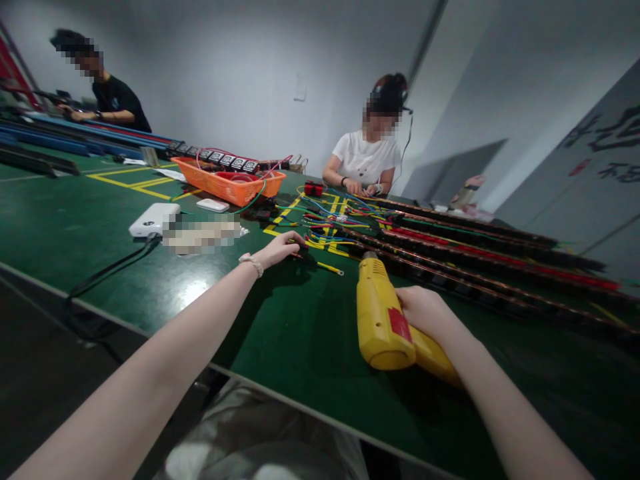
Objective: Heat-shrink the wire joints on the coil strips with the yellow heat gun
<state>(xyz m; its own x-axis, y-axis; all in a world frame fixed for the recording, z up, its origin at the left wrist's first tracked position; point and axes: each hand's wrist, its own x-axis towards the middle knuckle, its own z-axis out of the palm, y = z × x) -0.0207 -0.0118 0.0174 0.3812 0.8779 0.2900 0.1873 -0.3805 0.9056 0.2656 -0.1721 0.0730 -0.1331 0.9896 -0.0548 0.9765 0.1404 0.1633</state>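
My right hand (425, 308) is wrapped round the handle of a yellow heat gun (383, 320), whose nozzle points away from me toward the wire bundles. My left hand (284, 249) is closed, with its fingertips pinched on thin wires at the near end of the bundle; exactly which wires is hard to see. Just right of those fingers lies a yellow wire end with a ring terminal (331, 268). Coloured wires (345, 217) in red, blue, green and yellow fan out beyond, joined to long dark strips (475, 273) with copper-coloured edges.
An orange basket (225, 183) with parts and cables stands at the back left. Nearer are a white device (156, 220) with a black cable and a small white case (213, 205). A co-worker (367, 160) handles wires across the green table (300, 333); another person (117, 100) works far left.
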